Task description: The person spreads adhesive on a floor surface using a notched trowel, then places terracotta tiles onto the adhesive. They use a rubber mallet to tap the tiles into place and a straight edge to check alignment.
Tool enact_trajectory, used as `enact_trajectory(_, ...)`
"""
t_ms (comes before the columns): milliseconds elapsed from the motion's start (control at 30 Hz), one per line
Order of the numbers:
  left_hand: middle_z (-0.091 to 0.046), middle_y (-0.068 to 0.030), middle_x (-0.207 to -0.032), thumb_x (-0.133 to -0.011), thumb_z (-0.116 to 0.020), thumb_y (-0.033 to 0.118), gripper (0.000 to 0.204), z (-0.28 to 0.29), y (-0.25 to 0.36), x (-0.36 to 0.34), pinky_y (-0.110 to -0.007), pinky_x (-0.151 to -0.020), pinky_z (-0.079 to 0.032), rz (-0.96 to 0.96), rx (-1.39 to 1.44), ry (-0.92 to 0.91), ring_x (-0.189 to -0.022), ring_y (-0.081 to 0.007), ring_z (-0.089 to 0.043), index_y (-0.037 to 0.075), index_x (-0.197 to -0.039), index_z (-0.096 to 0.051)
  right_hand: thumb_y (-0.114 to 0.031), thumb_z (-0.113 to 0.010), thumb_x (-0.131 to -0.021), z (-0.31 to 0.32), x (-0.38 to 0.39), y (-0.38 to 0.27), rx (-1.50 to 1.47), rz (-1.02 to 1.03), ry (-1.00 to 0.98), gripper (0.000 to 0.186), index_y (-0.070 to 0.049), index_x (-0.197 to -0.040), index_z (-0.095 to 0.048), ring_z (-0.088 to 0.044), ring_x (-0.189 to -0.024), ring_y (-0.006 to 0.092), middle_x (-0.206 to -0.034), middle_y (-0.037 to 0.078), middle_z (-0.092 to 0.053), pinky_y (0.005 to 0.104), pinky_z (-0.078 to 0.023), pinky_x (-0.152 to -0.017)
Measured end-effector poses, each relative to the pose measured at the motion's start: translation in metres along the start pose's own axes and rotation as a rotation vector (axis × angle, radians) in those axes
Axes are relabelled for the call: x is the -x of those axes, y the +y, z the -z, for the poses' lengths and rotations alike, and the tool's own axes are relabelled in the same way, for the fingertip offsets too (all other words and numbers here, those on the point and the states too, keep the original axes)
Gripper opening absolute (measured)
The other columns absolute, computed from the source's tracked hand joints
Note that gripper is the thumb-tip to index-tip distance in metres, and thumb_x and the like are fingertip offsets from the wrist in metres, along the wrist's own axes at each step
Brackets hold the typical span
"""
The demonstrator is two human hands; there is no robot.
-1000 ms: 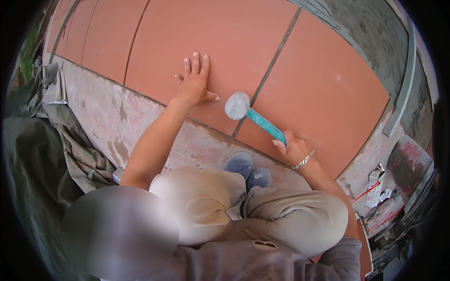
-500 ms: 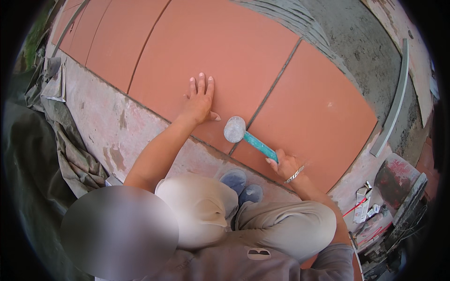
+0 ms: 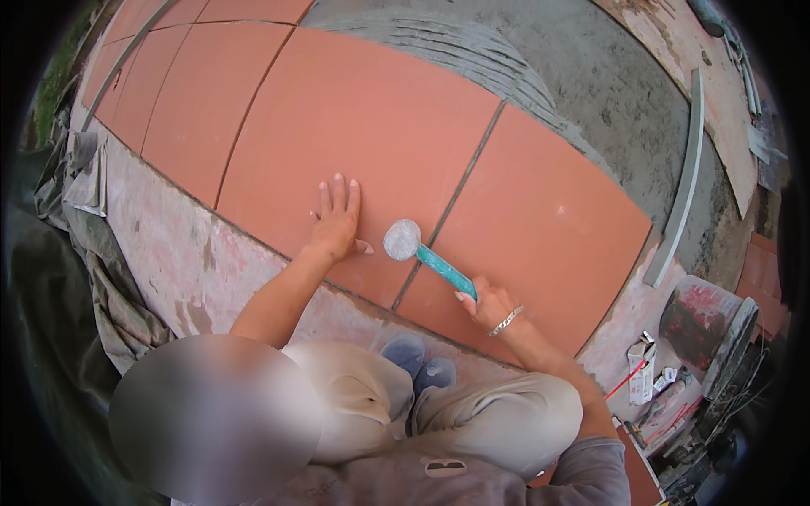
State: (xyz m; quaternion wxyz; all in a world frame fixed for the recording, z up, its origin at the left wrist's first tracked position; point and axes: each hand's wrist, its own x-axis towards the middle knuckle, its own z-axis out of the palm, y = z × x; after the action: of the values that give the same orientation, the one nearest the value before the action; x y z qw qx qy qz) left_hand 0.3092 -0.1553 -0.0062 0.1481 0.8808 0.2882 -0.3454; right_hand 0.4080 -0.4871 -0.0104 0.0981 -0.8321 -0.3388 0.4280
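Note:
My left hand [image 3: 337,226] lies flat on a large terracotta-coloured tile [image 3: 354,110], fingers spread and pointing away from me. In my right hand [image 3: 492,305], which wears a chain bracelet, is a mallet [image 3: 445,271] with a teal handle and a pale grey round head. The mallet head is over the left tile, close to the joint [image 3: 460,202] between it and the right tile [image 3: 548,219]. Whether the head touches the tile I cannot tell. My right fist is low over the right tile.
Ridged grey mortar [image 3: 472,59] borders the tiles at the far side. A metal straightedge bar [image 3: 682,185] lies at the right, and another bar [image 3: 126,63] at far left. A stained bucket [image 3: 704,316] and small packages [image 3: 643,371] stand right. Dark cloth [image 3: 110,287] lies left.
The view has shifted, showing more mortar beyond the tiles. The mallet head is slightly farther from the tiles' near edge or higher. My left hand stays flat on the tile.

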Motion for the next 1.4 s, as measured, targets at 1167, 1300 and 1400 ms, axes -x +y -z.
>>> enact_trajectory(1167,-0.024,-0.0183,-0.169,-0.097,-0.061,0.052,0.088,-0.012,0.159,0.023,-0.045,-0.118,-0.038,-0.672,-0.785,-0.186,-0.150,-0.0312,-0.038,0.003,-0.160,-0.026,-0.054,-0.051,-0.103,-0.044,0.142,0.072,-0.498,-0.406,0.287,0.051,-0.006,-0.118,-0.057,-0.070,-0.089,0.0469,-0.095,0.025,-0.072,0.0569,-0.054,-0.079)
enact_trajectory(1300,-0.022,-0.0217,-0.168,-0.094,-0.064,0.052,0.092,-0.017,0.160,0.020,-0.044,-0.115,-0.042,-0.664,-0.765,-0.205,-0.146,-0.0345,-0.043,-0.001,-0.159,-0.025,-0.056,-0.051,-0.103,-0.055,0.163,0.068,-0.506,-0.493,0.200,0.052,-0.006,-0.118,-0.057,-0.070,-0.093,0.0464,-0.097,0.025,-0.072,0.0569,-0.053,-0.082)
enact_trajectory(1400,-0.022,-0.0245,-0.167,-0.091,-0.068,0.052,0.097,-0.014,0.158,0.016,-0.044,-0.113,-0.045,-0.708,-0.744,-0.217,-0.142,-0.0381,-0.047,-0.003,-0.158,-0.025,-0.056,-0.050,-0.102,-0.058,0.173,0.064,-0.569,-0.513,0.209,0.053,-0.005,-0.116,-0.057,-0.070,-0.095,0.0448,-0.097,0.024,-0.072,0.0575,-0.051,-0.084)
